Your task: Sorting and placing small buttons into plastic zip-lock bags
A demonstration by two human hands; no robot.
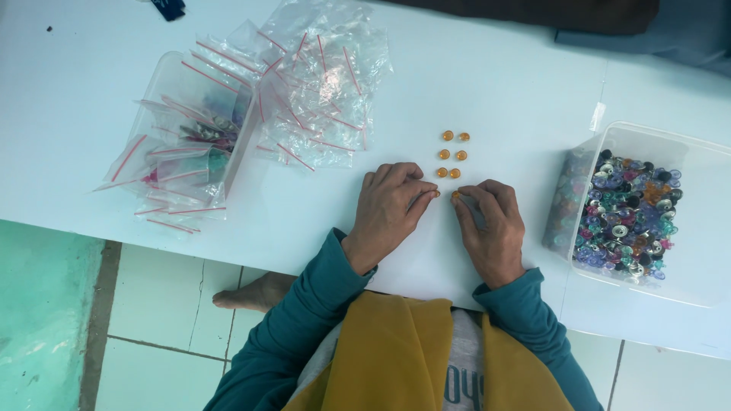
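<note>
Currently the left hand [390, 205] and right hand [487, 224] each pinch an amber snap button [455, 195] below the paired amber rows [452, 154]; aligning both pieces appears next.

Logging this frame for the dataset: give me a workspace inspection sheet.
Surface: white table, bare in the middle.
Job's things: six orange beads in two columns; a seventh at the right hand's fingertips.
Clutter: heap of zip bags with red strips, upper left; clear tub of mixed coloured beads at right.
Hands: left hand and right hand on the table, fingertips pinched near the lowest beads; whether the left holds one cannot be told.
Cables: nothing seen.
Surroundings: tiled floor, a bare foot under the table edge, dark cloth at the far edge.
</note>
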